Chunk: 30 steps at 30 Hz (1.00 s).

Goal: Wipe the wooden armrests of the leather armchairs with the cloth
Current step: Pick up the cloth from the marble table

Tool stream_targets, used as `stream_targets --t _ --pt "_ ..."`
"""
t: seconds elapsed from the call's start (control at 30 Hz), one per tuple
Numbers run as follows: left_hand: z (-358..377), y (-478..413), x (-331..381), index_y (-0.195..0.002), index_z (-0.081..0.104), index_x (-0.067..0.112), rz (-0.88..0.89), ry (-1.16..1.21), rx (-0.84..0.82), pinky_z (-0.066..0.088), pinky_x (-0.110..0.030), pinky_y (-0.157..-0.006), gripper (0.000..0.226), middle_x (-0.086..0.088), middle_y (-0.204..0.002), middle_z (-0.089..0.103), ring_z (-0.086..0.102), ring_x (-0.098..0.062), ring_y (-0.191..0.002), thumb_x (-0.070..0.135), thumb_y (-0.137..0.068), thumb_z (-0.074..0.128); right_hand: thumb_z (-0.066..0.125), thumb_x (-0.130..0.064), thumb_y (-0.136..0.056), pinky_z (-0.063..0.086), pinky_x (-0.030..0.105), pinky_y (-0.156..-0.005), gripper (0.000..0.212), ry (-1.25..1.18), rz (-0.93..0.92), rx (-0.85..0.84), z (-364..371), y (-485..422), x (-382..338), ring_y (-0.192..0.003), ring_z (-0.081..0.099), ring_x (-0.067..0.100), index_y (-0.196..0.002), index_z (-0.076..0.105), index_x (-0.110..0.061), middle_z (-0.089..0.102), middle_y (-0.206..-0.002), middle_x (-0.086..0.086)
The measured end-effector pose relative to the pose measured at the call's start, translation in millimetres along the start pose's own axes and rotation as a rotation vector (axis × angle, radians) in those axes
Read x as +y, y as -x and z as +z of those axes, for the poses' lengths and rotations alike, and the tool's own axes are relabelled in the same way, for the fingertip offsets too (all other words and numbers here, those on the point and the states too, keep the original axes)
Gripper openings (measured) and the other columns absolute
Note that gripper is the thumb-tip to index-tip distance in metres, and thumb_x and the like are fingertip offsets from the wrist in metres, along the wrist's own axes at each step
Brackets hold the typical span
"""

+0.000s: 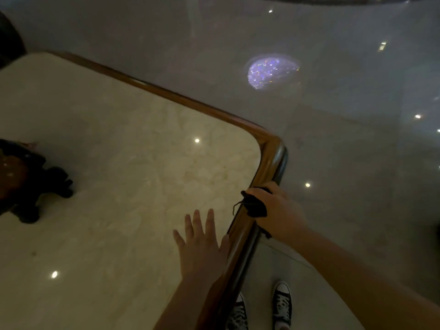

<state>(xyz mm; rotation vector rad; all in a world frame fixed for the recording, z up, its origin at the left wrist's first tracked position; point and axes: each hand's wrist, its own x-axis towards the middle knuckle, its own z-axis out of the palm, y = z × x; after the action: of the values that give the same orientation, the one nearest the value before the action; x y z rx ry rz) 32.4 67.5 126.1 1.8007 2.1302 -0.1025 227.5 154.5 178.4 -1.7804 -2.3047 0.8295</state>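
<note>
Cloth [256,207], dark, is gripped in the right hand [277,208] and pressed on the table's wooden edge [269,160]. Left hand [202,246] lies flat, fingers spread, on the marble top [119,151].

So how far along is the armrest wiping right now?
Done: can't tell; no armchair is visible. In hand: the right hand presses a dark cloth on a marble table's wooden edge, while the left hand rests flat. Left: apparently the armrests.

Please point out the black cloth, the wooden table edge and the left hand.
black cloth [256,207], head view, on the bunched part beside the fingers
wooden table edge [273,158], head view, on the rounded corner
left hand [202,252], head view, on its back
</note>
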Motion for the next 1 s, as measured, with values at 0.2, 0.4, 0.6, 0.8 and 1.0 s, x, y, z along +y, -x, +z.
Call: stream_targets --t 0.2,0.4,0.6,0.8,1.0 --pt "-49 21 50 -0.154 -0.001 0.032 0.238 -0.051 0.045 0.011 -0.063 -0.115 0.074 -0.008 -0.164 0.010 0.002 -0.033 -0.150 0.066 -0.089 0.007 0.064 -0.023 -0.075 0.055 0.047 -0.085 0.061 -0.115 0.159 0.148 -49 69 15 -0.108 0.056 0.031 -0.133 0.050 -0.038 0.048 -0.121 -0.001" --pt "-72 48 119 -0.155 0.019 0.024 0.440 -0.147 0.033 0.026 -0.065 -0.110 0.078 -0.013 -0.158 0.029 0.022 -0.037 -0.146 0.064 -0.088 0.013 0.070 -0.015 -0.082 0.051 0.042 -0.092 0.056 -0.184 0.322 0.309 -96 153 48 -0.108 0.055 0.031 -0.136 0.056 -0.024 0.049 -0.122 0.006" --pt "-73 82 198 -0.139 0.052 0.013 0.690 -0.176 0.091 0.042 -0.072 -0.092 0.070 -0.023 -0.139 0.053 0.050 -0.045 -0.128 0.056 -0.086 0.040 0.067 -0.021 -0.088 0.052 0.015 -0.062 0.056 -0.213 0.525 0.414 -122 258 96 -0.088 0.058 0.018 -0.139 0.050 -0.038 0.042 -0.127 -0.008" --pt "-56 133 289 -0.147 0.038 0.018 0.825 -0.192 0.081 0.028 -0.068 -0.107 0.074 -0.019 -0.147 0.042 0.034 -0.040 -0.140 0.055 -0.085 0.057 0.067 -0.026 -0.086 0.052 0.020 -0.044 0.058 -0.219 0.701 0.551 -132 363 154 -0.074 0.053 0.000 -0.133 0.045 -0.050 0.039 -0.119 -0.018" --pt "-29 199 376 -0.152 0.019 0.027 0.993 -0.155 0.088 0.025 -0.058 -0.111 0.075 -0.012 -0.155 0.030 0.022 -0.035 -0.145 0.063 -0.086 0.027 0.065 -0.030 -0.081 0.053 0.029 -0.078 0.065 -0.150 0.861 0.620 -139 461 201 -0.110 0.050 0.013 -0.137 0.038 -0.050 0.040 -0.127 -0.016"
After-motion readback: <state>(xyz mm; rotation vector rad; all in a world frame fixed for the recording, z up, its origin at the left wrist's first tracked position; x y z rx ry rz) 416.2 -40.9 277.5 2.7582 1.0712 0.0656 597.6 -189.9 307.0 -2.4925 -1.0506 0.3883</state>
